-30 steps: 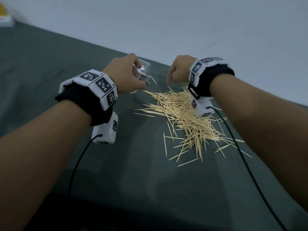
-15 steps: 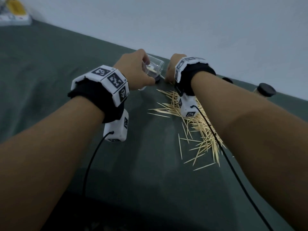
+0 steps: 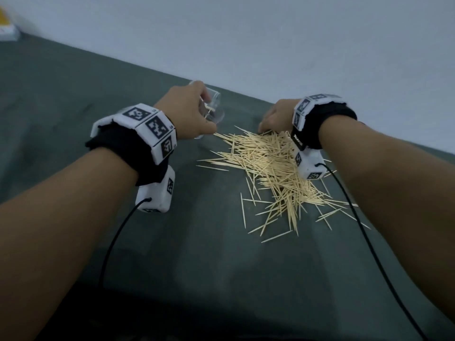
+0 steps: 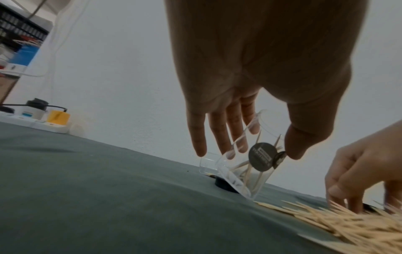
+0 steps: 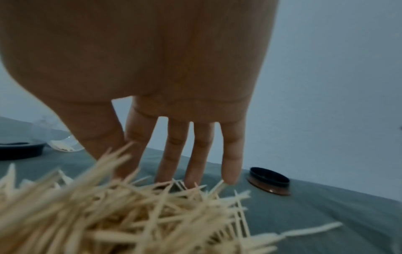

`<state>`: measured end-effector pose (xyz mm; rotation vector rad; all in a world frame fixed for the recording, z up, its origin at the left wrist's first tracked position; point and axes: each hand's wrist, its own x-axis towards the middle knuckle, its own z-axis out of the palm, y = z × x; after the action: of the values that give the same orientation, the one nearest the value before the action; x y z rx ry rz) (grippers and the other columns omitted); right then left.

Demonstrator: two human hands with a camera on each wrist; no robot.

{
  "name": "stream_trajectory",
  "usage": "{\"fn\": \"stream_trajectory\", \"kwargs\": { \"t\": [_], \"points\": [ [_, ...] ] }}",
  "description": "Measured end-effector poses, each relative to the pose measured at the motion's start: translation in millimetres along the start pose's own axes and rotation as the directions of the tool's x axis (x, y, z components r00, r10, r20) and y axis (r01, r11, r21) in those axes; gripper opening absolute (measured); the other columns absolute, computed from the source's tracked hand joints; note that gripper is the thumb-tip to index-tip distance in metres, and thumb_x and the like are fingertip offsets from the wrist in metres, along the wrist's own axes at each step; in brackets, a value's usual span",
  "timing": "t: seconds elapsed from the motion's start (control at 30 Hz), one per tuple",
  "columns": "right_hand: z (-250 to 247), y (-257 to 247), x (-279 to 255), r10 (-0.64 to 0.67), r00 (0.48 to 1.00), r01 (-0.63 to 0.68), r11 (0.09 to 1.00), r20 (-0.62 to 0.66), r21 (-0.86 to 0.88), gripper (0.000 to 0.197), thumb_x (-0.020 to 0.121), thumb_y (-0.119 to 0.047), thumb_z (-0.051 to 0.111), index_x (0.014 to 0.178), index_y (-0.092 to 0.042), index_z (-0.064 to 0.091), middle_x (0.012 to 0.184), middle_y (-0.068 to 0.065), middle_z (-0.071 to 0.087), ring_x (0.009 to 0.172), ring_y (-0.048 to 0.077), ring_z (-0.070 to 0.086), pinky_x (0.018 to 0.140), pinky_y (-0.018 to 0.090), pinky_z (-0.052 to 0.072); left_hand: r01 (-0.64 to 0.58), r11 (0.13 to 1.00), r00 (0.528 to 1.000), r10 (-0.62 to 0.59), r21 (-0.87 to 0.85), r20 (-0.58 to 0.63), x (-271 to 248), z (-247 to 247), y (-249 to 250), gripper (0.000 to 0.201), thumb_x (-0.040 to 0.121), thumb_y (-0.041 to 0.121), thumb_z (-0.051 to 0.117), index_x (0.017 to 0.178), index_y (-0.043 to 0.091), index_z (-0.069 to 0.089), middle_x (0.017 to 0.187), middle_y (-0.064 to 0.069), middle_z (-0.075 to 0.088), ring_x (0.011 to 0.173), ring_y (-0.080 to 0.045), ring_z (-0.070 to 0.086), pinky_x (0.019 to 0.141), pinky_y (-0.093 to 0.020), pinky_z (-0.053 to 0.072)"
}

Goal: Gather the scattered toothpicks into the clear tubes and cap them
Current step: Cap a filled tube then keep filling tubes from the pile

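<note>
- Surface (image 3: 73,89): dark grey-green cloth, running back to a plain pale wall (image 3: 270,45).
- Toothpicks (image 3: 278,168): loose heap on the surface, lying right of centre, with strays fanned out at its near edge.
- Clear tube (image 4: 245,165): tilted, its lower end on the surface just beside the heap; a few toothpicks inside, round dark label on its side.
- Left hand (image 3: 187,114): fingers and thumb wrapped round the clear tube.
- Right hand (image 5: 174,86): fingers straight and slightly spread, tips down in the far edge of the heap (whether any toothpick is pinched cannot be told).
- Black cap (image 5: 269,182): on the surface, just beyond the right hand's little finger.
- Second black cap (image 4: 224,184): behind the tube's base.
- Power strip (image 4: 37,124): white, far left against the wall, with a yellow plug (image 4: 58,116).
</note>
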<state>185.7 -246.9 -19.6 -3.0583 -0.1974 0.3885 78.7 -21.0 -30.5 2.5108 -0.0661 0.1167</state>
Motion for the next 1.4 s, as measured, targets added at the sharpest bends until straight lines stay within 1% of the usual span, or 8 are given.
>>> {"fn": "stream_trajectory", "kwargs": {
  "t": [0.2, 0.37, 0.5, 0.67, 0.8, 1.0, 1.2, 1.4],
  "points": [
    [-9, 18, -24, 0.017, 0.998, -0.018, 1.000, 0.058, 0.010, 0.043, 0.089, -0.060, 0.050, 0.081, -0.025, 0.076, 0.083, 0.003, 0.072, 0.081, 0.022, 0.067, 0.073, 0.032, 0.048, -0.050, 0.999, 0.998, 0.050, 0.003, 0.031, -7, 7, 12, 0.046, 0.079, 0.031, 0.073, 0.118, 0.019, 0.051, 0.108, 0.003, 0.061, 0.094, -0.014, 0.057, 0.077, -0.025, 0.041],
    [-3, 23, -22, 0.072, 0.997, -0.072, 0.996, -0.005, -0.045, 0.068, 0.094, -0.067, 0.028, 0.132, -0.020, 0.058, 0.137, 0.015, 0.054, 0.119, 0.033, 0.055, 0.092, 0.039, 0.041, -0.100, 0.995, 0.994, 0.101, -0.012, 0.037, -10, 14, 20, 0.050, 0.080, 0.033, 0.074, 0.120, 0.018, 0.050, 0.106, 0.003, 0.060, 0.097, -0.015, 0.059, 0.081, -0.025, 0.045],
    [10, 21, -27, 0.074, 0.997, -0.071, 0.994, 0.032, -0.081, 0.067, 0.100, -0.058, 0.023, 0.142, -0.011, 0.047, 0.146, 0.015, 0.046, 0.130, 0.033, 0.047, 0.104, 0.039, 0.036, -0.126, 0.992, 0.991, 0.127, -0.011, 0.047, -8, 17, 21, 0.050, 0.078, 0.034, 0.074, 0.119, 0.018, 0.050, 0.107, 0.004, 0.060, 0.095, -0.014, 0.059, 0.081, -0.024, 0.046],
    [6, 25, -48, 0.006, 0.999, -0.007, 1.000, 0.045, 0.021, 0.058, 0.101, -0.053, 0.027, 0.126, -0.013, 0.062, 0.132, 0.012, 0.057, 0.105, 0.027, 0.056, 0.099, 0.038, 0.041, -0.163, 0.987, 0.984, 0.163, 0.003, 0.066, -9, 22, 24, 0.049, 0.077, 0.028, 0.076, 0.118, 0.018, 0.051, 0.107, 0.003, 0.060, 0.095, -0.014, 0.060, 0.076, -0.022, 0.046],
    [5, 37, -75, -0.046, 0.997, 0.043, 0.998, 0.056, 0.047, 0.070, 0.092, -0.071, 0.029, 0.128, -0.020, 0.063, 0.081, -0.006, 0.056, 0.089, 0.021, 0.055, 0.092, 0.038, 0.045, -0.185, 0.983, 0.981, 0.184, 0.004, 0.060, -14, 27, 29, 0.049, 0.077, 0.030, 0.077, 0.117, 0.019, 0.051, 0.106, 0.004, 0.060, 0.093, -0.014, 0.059, 0.075, -0.021, 0.046],
    [15, 50, -111, -0.205, 0.968, 0.189, 0.975, 0.147, 0.115, 0.090, 0.067, -0.089, 0.048, 0.142, -0.039, 0.042, 0.143, -0.008, 0.050, 0.129, 0.017, 0.049, 0.112, 0.047, 0.032, -0.234, 0.972, 0.970, 0.232, 0.027, 0.069, -26, 33, 44, 0.048, 0.077, 0.026, 0.075, 0.118, 0.019, 0.051, 0.105, 0.005, 0.058, 0.094, -0.014, 0.057, 0.072, -0.019, 0.042],
    [31, 61, -116, -0.205, 0.978, 0.200, 0.974, 0.035, 0.110, 0.069, 0.079, -0.056, 0.072, 0.140, -0.042, 0.044, 0.143, -0.006, 0.050, 0.128, 0.017, 0.050, 0.105, 0.034, 0.036, -0.254, 0.966, 0.964, 0.251, 0.035, 0.086, -34, 41, 52, 0.049, 0.078, 0.027, 0.075, 0.120, 0.020, 0.051, 0.110, 0.004, 0.061, 0.100, -0.015, 0.060, 0.085, -0.028, 0.051],
    [34, 67, -115, -0.179, 0.984, 0.181, 0.969, -0.028, 0.167, 0.092, 0.073, -0.058, 0.075, 0.148, -0.030, 0.030, 0.133, -0.005, 0.058, 0.121, 0.017, 0.055, 0.099, 0.034, 0.042, -0.267, 0.962, 0.962, 0.262, 0.061, 0.077, -34, 41, 56, 0.051, 0.079, 0.028, 0.075, 0.123, 0.018, 0.051, 0.112, 0.006, 0.062, 0.101, -0.013, 0.060, 0.085, -0.022, 0.047]
  ]
}}
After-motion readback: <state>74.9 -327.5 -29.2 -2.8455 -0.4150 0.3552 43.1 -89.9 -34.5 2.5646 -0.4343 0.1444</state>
